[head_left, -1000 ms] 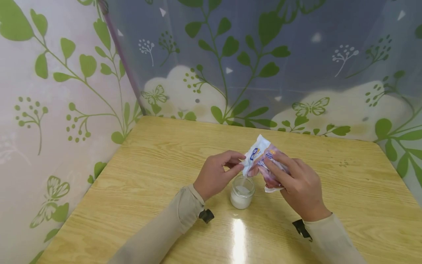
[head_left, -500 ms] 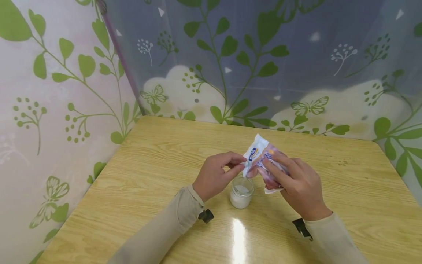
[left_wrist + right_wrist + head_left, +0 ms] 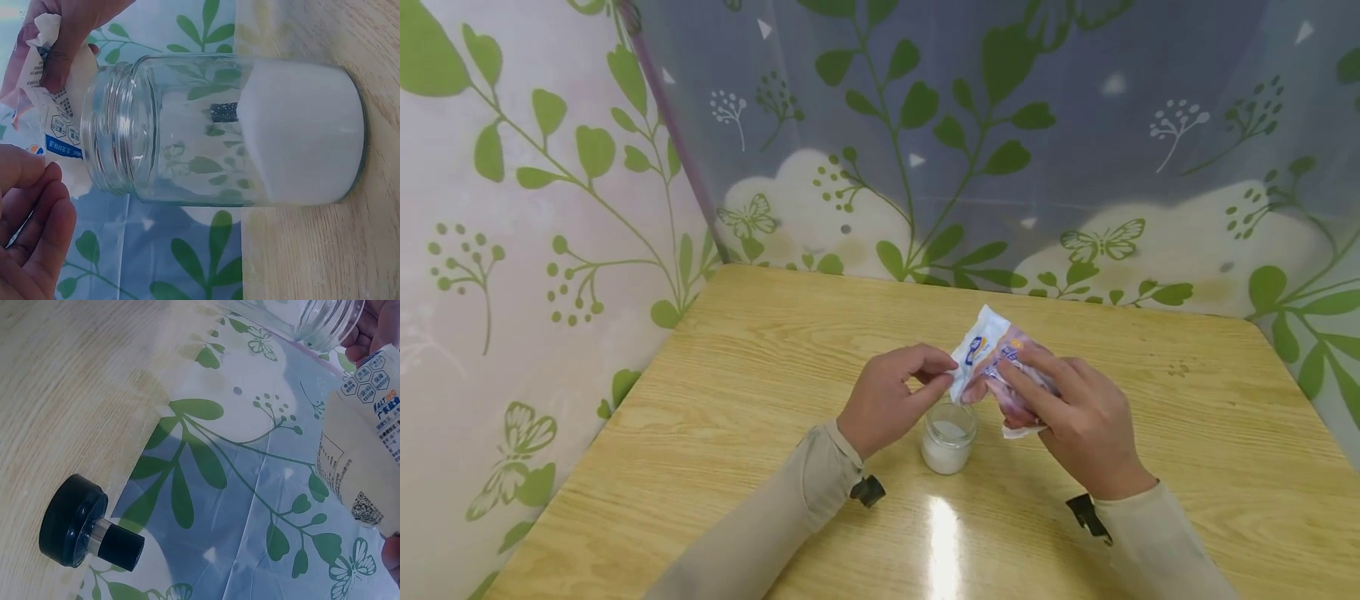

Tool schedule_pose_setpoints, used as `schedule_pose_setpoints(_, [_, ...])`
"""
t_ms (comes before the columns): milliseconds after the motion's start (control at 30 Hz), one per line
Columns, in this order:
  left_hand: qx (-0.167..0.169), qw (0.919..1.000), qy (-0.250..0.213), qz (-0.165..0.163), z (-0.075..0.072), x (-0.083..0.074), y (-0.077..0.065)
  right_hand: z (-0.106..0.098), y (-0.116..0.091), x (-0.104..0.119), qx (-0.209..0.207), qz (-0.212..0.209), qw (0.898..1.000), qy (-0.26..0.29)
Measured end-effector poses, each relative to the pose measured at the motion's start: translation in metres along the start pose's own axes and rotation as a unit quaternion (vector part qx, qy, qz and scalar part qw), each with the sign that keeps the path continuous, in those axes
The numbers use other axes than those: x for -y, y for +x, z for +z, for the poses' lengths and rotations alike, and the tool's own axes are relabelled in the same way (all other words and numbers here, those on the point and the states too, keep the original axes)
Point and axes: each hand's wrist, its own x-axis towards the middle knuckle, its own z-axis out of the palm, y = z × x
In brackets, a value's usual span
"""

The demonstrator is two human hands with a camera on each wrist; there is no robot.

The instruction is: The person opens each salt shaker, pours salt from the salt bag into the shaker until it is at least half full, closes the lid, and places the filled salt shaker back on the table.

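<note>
A white and purple salt bag [image 3: 981, 350] is tilted, its lower left corner right over the mouth of a clear glass jar [image 3: 949, 450]. My right hand [image 3: 1086, 421] grips the bag's body from the right. At the bag's left edge, the thumb and forefinger of my left hand [image 3: 891, 400] pinch its corner. In the left wrist view the jar stands on the table with white grains [image 3: 306, 131] filling part of it, their surface sloping. The back of the salt bag [image 3: 359, 450], with blue print and a square code, shows in the right wrist view.
A black lid-like piece with a short knob [image 3: 75, 522] lies on the table in the right wrist view. The wooden table [image 3: 760, 358] ends at a wall with leaf-patterned covering [image 3: 865, 192]; another patterned wall [image 3: 550, 292] stands along its left side.
Both hands keep their hold on the salt bag, which has hardly moved over the jar. The whole head view has shifted very slightly.
</note>
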Motion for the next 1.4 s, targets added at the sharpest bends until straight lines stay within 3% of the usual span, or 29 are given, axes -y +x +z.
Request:
schedule_pose_setpoints(367, [0.007, 0.9996, 0.011, 0.024, 0.002, -0.001, -0.001, 0.000, -0.003, 0.001, 0.036, -0.007, 0.999, 0.007])
schedule_pose_setpoints(900, [0.012, 0.9995, 0.012, 0.026, 0.003, 0.000, -0.001, -0.002, -0.003, -0.002, 0.054, 0.009, 0.998, 0.017])
schedule_pose_setpoints(1200, [0.039, 0.9990, 0.017, -0.015, 0.002, 0.003, -0.002, 0.005, -0.011, -0.005, 0.087, 0.086, 0.989, 0.079])
schedule_pose_setpoints(1400, [0.046, 0.9985, 0.010, -0.028, 0.001, 0.002, -0.001, 0.006, -0.020, -0.011, 0.111, 0.196, 0.964, 0.142])
